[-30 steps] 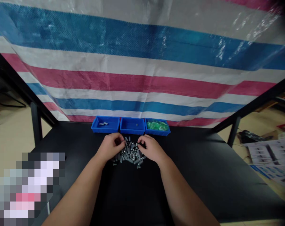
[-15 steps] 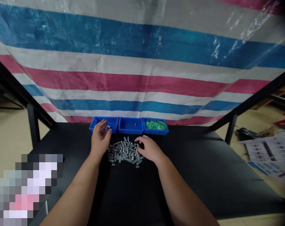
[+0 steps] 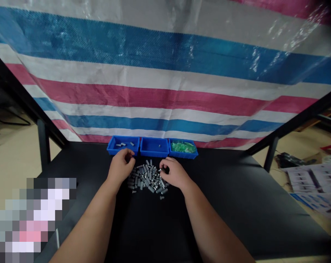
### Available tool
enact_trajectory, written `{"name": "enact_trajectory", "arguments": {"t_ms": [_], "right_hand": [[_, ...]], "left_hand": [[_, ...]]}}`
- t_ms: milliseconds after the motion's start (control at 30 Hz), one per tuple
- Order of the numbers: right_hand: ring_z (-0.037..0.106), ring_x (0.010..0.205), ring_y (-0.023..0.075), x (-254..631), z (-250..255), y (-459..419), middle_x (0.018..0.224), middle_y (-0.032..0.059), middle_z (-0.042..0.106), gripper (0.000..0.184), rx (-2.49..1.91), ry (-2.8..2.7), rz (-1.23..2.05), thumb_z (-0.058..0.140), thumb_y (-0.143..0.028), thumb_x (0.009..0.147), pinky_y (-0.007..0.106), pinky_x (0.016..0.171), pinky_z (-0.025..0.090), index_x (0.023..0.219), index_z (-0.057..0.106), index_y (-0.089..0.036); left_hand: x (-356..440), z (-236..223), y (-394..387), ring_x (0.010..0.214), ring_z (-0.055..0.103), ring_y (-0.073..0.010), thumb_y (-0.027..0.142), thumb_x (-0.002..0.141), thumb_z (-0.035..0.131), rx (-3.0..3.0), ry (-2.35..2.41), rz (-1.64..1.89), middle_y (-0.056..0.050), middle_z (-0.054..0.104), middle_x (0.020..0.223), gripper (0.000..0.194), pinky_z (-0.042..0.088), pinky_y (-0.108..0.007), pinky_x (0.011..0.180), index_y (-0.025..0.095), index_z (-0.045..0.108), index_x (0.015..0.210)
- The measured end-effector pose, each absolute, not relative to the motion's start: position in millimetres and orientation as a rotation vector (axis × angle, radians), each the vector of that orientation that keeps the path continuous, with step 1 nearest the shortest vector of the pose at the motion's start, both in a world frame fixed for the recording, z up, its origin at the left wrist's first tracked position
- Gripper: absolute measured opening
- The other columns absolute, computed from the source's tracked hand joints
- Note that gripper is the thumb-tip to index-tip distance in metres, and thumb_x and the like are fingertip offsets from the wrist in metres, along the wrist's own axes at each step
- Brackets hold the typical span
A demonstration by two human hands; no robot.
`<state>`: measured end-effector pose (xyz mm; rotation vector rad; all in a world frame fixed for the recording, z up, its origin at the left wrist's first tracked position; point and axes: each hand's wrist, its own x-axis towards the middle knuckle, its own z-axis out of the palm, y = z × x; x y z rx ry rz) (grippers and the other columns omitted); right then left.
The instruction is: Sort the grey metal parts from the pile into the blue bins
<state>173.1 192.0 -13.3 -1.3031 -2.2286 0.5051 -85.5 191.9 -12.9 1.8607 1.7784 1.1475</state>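
Note:
A heap of small grey metal cylinders and shiny screws [image 3: 147, 179] lies on the black table. My left hand [image 3: 120, 166] is over the left edge of the heap, just in front of the left blue bin [image 3: 110, 149]. Its fingers are loosely curled with the thumb apart, and nothing shows in them. Several metal cylinders [image 3: 123, 144] lie in that bin. At the heap's right side, my right hand [image 3: 176, 173] is closed, thumb and fingertips pinching a small shiny screw [image 3: 160, 170], partly hidden by the fingers.
The middle blue bin [image 3: 147, 154] holds one small metal piece [image 3: 159, 145]. Green plastic-wrapped material [image 3: 184, 147] fills the right blue bin [image 3: 192, 156]. A striped tarp [image 3: 165, 98] rises behind the bins, with black frame bars [image 3: 43, 142] at the sides.
My left hand has come back from over the left bin toward the heap, its fingers curling; cylinders in that bin now show. My right hand's fingertips have closed at the heap.

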Motion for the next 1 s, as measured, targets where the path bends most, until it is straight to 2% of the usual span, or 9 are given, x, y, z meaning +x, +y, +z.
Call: {"name": "enact_trajectory", "arguments": {"t_ms": [133, 233, 333, 400, 467, 533, 733, 867, 1000], "right_hand": [[0.045, 0.056, 0.0113, 174, -12, 191, 0.06, -0.0059, 0.052, 0.009, -1.361, -2.267, 0.669, 0.059, -0.012, 0.074, 0.024, 0.056, 0.03, 0.073, 0.059, -0.022], [0.046, 0.052, 0.0105, 173, -14, 193, 0.056, -0.006, 0.054, 0.011, -1.398, -2.249, 0.703, 0.057, -0.013, 0.076, 0.023, 0.052, 0.028, 0.069, 0.057, -0.021], [0.047, 0.05, 0.0111, 169, -16, 197, 0.055, -0.005, 0.054, 0.012, -1.395, -2.115, 0.65, 0.06, -0.021, 0.082, 0.023, 0.052, 0.031, 0.07, 0.058, -0.022], [0.05, 0.051, 0.0121, 164, -16, 202, 0.057, -0.0043, 0.056, 0.012, -1.356, -1.894, 0.583, 0.059, -0.032, 0.089, 0.024, 0.054, 0.037, 0.083, 0.061, -0.022], [0.055, 0.055, 0.0136, 160, -16, 206, 0.063, -0.0027, 0.059, 0.02, -1.291, -1.645, 0.51, 0.057, -0.039, 0.092, 0.024, 0.058, 0.042, 0.1, 0.06, -0.021], [0.057, 0.058, 0.0144, 158, -19, 209, 0.066, -0.002, 0.06, 0.024, -1.252, -1.517, 0.465, 0.057, -0.041, 0.093, 0.025, 0.06, 0.045, 0.105, 0.058, -0.02], [0.051, 0.051, 0.0122, 167, -30, 205, 0.059, -0.0036, 0.054, 0.014, -1.336, -1.776, 0.547, 0.059, -0.034, 0.089, 0.024, 0.054, 0.041, 0.084, 0.062, -0.021], [0.053, 0.055, 0.0122, 175, -26, 199, 0.067, -0.0027, 0.061, 0.008, -1.385, -1.979, 0.641, 0.061, -0.027, 0.085, 0.024, 0.055, 0.041, 0.089, 0.066, -0.022], [0.056, 0.067, 0.0131, 180, -22, 195, 0.088, 0.0008, 0.066, 0.021, -1.388, -2.157, 0.605, 0.067, -0.021, 0.078, 0.025, 0.063, 0.044, 0.098, 0.07, -0.024]], "left_hand": [[-89, -15, 191, 0.073, 0.062, -0.0181, 0.024, 0.075, 0.058, 1.962, 1.803, 0.801, -0.002, 0.068, 0.083, 0.021, 0.046, -0.029, 0.069, 0.022, 0.067, 0.094], [-92, -13, 191, 0.08, 0.064, -0.0216, 0.026, 0.073, 0.06, 2.014, 1.805, 0.655, -0.006, 0.069, 0.086, 0.024, 0.048, -0.031, 0.073, 0.02, 0.07, 0.095], [-95, -10, 189, 0.075, 0.065, -0.0209, 0.027, 0.076, 0.058, 1.954, 1.769, 0.6, -0.005, 0.071, 0.086, 0.026, 0.047, -0.031, 0.067, 0.021, 0.069, 0.098], [-97, -8, 188, 0.073, 0.065, -0.0204, 0.027, 0.077, 0.057, 1.929, 1.757, 0.602, -0.005, 0.072, 0.085, 0.025, 0.045, -0.03, 0.064, 0.021, 0.069, 0.098], [-98, -7, 187, 0.072, 0.066, -0.0205, 0.026, 0.076, 0.058, 1.928, 1.744, 0.598, -0.005, 0.072, 0.084, 0.024, 0.045, -0.03, 0.063, 0.02, 0.07, 0.097], [-101, -6, 186, 0.073, 0.066, -0.0208, 0.025, 0.073, 0.06, 1.939, 1.715, 0.576, -0.005, 0.072, 0.085, 0.025, 0.045, -0.03, 0.063, 0.02, 0.07, 0.096], [-110, -3, 183, 0.07, 0.066, -0.0198, 0.023, 0.066, 0.063, 1.952, 1.622, 0.513, -0.003, 0.071, 0.082, 0.032, 0.046, -0.029, 0.062, 0.02, 0.069, 0.097], [-110, -2, 182, 0.072, 0.066, -0.0205, 0.024, 0.065, 0.065, 1.973, 1.636, 0.5, -0.003, 0.072, 0.081, 0.028, 0.045, -0.029, 0.063, 0.021, 0.071, 0.092], [-106, 0, 182, 0.07, 0.066, -0.022, 0.027, 0.067, 0.064, 1.961, 1.678, 0.42, -0.005, 0.072, 0.077, 0.019, 0.044, -0.029, 0.062, 0.021, 0.072, 0.084]]}}
